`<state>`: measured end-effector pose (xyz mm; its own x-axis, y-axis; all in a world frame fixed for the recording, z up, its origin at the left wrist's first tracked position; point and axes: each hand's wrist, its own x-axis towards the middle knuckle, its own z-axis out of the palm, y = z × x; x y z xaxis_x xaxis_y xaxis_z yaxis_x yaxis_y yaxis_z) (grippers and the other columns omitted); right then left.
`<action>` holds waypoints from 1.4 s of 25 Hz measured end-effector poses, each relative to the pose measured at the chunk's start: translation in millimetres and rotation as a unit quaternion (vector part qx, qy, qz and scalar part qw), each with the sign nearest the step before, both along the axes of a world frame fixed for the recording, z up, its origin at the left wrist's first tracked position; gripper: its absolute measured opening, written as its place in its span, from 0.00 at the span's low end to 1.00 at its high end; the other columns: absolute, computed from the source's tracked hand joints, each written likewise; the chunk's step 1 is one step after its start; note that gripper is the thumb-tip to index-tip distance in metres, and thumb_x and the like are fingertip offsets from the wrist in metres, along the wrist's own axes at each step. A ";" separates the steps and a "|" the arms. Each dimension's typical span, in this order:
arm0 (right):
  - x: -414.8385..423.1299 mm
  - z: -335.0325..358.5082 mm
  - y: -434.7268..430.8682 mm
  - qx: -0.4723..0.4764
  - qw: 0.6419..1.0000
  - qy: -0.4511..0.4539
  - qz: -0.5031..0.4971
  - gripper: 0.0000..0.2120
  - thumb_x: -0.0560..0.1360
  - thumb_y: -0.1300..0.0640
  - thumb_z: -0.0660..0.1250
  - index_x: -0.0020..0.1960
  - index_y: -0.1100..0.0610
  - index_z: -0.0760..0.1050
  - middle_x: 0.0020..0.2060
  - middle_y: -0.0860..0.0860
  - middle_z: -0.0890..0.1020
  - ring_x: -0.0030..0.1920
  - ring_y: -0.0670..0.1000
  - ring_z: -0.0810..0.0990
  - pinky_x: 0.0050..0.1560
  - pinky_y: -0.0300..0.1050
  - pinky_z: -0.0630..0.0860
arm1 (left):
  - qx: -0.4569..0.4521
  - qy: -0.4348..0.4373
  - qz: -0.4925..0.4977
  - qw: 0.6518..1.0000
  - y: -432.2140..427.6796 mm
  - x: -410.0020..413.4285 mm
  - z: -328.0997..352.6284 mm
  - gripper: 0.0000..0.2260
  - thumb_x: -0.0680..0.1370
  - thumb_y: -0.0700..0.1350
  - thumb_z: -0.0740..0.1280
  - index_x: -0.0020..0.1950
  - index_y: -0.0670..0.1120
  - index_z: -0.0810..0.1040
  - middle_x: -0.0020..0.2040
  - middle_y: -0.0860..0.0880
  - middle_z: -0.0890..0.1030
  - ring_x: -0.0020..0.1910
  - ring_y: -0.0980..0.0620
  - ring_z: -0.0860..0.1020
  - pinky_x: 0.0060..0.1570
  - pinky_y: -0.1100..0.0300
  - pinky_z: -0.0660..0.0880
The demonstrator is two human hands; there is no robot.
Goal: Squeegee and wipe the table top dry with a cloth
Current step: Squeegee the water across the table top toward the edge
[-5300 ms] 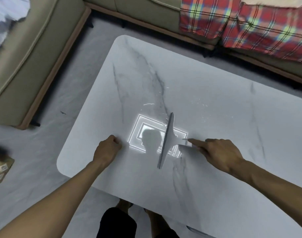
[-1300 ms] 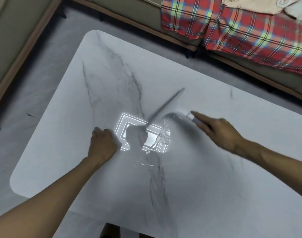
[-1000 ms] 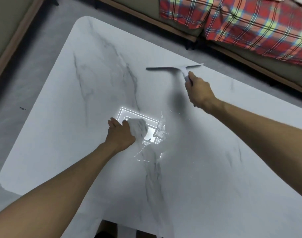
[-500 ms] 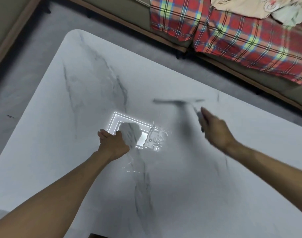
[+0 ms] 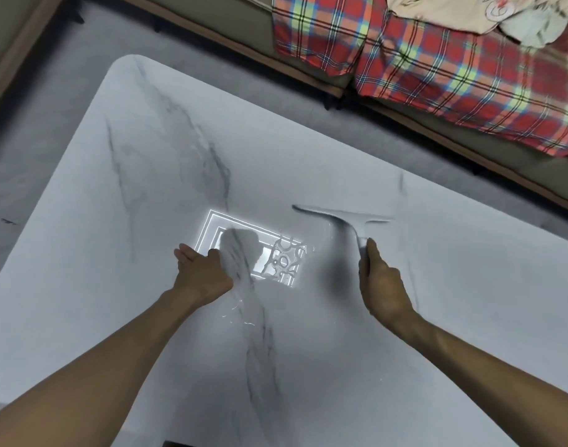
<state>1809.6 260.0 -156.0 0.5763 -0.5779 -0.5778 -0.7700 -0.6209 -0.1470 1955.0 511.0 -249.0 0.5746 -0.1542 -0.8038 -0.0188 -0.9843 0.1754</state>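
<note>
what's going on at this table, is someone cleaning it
A person is drying a wet marble table top. The right hand grips the squeegee by its handle, with the blade set crosswise just beyond a puddle. The left hand lies on the table beside that puddle. I cannot tell whether it holds a cloth. Water is on the surface, so the job is not done.
</note>
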 end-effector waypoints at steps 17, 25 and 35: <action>65.2 -21.8 45.6 0.077 0.986 -0.120 0.086 0.20 0.84 0.49 0.48 0.74 0.51 0.61 0.43 0.57 0.81 0.45 0.63 0.76 0.43 0.51 0.72 | -0.032 -0.017 0.007 0.999 9.8 -3.6 -1.9 0.32 0.75 0.46 0.65 0.76 0.39 0.58 0.77 0.32 0.46 0.76 0.31 0.47 0.74 0.40 0.54; -82.5 14.6 -24.2 0.010 0.989 -0.007 0.149 0.21 0.82 0.41 0.47 0.74 0.36 0.58 0.28 0.44 0.74 0.31 0.51 0.74 0.36 0.46 0.71 | -0.087 -0.021 -0.027 0.996 40.0 -12.6 23.8 0.18 0.75 0.43 0.65 0.60 0.33 0.68 0.72 0.32 0.59 0.75 0.34 0.56 0.65 0.46 0.64; -98.4 42.1 22.1 0.036 0.989 -0.064 0.128 0.20 0.79 0.35 0.49 0.70 0.32 0.61 0.29 0.43 0.77 0.36 0.51 0.78 0.38 0.46 0.72 | -0.139 -0.085 0.100 0.982 106.2 -68.3 31.9 0.09 0.75 0.52 0.64 0.40 0.50 0.68 0.36 0.51 0.76 0.34 0.49 0.75 0.30 0.57 0.65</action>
<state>1711.2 282.1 -114.0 0.7697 -0.3636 -0.5247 -0.5610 -0.7775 -0.2842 1886.7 617.2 -217.1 0.7378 -0.2254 -0.6363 0.1168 -0.8858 0.4492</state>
